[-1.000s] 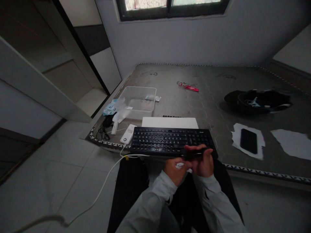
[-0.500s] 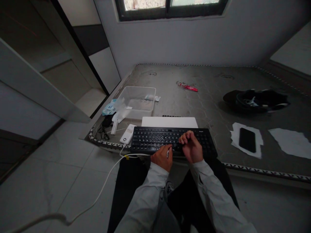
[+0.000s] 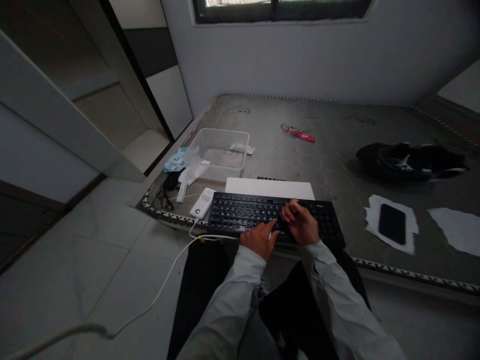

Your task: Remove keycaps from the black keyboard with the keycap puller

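A black keyboard (image 3: 240, 214) lies at the near edge of the padded surface, in front of my knees. My left hand (image 3: 258, 239) rests at its front edge, index finger and thumb reaching over the lower keys. A small pale thing shows between that thumb and finger, too small to name. Above the right part of the keys is my right hand (image 3: 303, 224), palm turned inward and fingers curled together; what they hold, if anything, is hidden. Just behind the keyboard lies a flat white box or board (image 3: 270, 188).
Left of the keyboard are a white power bank (image 3: 202, 203) with a white cable (image 3: 165, 285) and a clear plastic bin (image 3: 225, 170). To the right lie a phone (image 3: 392, 224) on white paper and a black cap (image 3: 408, 161). A red wrapper (image 3: 303, 135) lies farther back.
The view has shifted slightly, moving the scene to the right. My left hand's index finger and thumb have stretched out farther over the keys, nearer my right hand, which stays curled.
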`<act>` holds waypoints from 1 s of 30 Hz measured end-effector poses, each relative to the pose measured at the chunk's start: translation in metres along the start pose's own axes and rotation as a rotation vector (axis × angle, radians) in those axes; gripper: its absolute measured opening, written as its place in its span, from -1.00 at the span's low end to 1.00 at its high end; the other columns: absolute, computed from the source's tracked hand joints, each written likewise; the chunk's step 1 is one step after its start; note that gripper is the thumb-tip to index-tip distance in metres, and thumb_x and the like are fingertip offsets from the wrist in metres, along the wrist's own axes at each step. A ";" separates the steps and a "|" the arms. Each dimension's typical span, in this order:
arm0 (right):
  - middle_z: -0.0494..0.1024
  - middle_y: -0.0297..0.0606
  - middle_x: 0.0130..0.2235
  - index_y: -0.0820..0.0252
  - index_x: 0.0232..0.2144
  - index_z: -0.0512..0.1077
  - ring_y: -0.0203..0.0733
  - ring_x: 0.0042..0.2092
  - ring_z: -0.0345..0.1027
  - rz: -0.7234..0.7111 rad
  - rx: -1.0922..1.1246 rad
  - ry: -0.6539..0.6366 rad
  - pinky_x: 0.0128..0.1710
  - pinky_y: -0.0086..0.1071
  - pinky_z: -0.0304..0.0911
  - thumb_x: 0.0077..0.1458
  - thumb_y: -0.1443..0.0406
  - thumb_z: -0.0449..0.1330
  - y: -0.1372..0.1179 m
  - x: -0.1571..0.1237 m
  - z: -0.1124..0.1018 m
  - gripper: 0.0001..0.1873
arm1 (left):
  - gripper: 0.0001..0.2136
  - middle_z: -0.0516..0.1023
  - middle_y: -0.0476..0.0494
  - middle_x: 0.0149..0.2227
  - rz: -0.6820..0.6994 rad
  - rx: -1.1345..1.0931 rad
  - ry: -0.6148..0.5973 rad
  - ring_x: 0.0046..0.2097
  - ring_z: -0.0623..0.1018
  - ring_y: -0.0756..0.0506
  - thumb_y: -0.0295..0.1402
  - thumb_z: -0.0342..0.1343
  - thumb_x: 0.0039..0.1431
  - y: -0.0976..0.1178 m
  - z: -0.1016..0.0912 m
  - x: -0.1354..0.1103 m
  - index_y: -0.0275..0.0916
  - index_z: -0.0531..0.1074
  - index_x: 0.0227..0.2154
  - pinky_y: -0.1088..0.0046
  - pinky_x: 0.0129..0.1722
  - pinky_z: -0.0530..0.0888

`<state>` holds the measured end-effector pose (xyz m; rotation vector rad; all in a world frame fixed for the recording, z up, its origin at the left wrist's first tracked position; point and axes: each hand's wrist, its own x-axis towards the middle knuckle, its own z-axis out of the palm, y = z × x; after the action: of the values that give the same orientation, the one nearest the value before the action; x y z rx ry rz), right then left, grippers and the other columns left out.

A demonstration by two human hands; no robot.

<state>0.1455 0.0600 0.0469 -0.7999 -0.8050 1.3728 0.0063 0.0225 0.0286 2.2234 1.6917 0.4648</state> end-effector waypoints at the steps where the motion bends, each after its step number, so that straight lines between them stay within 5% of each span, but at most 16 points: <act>1: 0.00 -0.45 -0.60 0.10 -0.59 0.12 -0.30 -0.57 -0.02 0.004 -0.020 0.000 -0.52 -0.36 0.10 0.03 0.15 0.13 0.001 0.000 0.001 -0.70 | -0.64 0.55 0.00 -0.27 -0.001 0.007 -0.013 -0.33 0.54 -0.03 -0.08 -0.03 0.18 0.000 -0.002 0.001 0.10 0.31 0.04 0.51 -0.47 0.29; 12: 0.07 -0.47 -0.59 0.12 -0.52 0.22 -0.34 -0.56 -0.04 0.075 -0.159 -0.066 -0.57 -0.42 0.04 0.03 0.10 0.20 0.011 0.007 0.003 -0.70 | -0.74 0.56 0.03 -0.26 -0.035 -0.035 -0.014 -0.31 0.54 -0.03 -0.13 -0.02 0.19 0.000 -0.008 0.003 0.10 0.39 -0.07 0.52 -0.44 0.32; 30: 0.11 -0.49 -0.65 0.12 -0.57 0.16 -0.36 -0.59 -0.01 -0.070 -0.186 0.080 -0.57 -0.43 0.06 0.00 0.02 0.19 0.024 -0.010 -0.001 -0.61 | -0.81 0.55 0.09 -0.28 -0.009 -0.057 0.032 -0.30 0.53 0.00 -0.12 0.01 0.17 -0.005 -0.001 0.003 0.06 0.45 -0.21 0.53 -0.45 0.29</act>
<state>0.1335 0.0510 0.0253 -0.9566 -0.8987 1.2088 0.0020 0.0270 0.0275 2.1787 1.6818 0.5419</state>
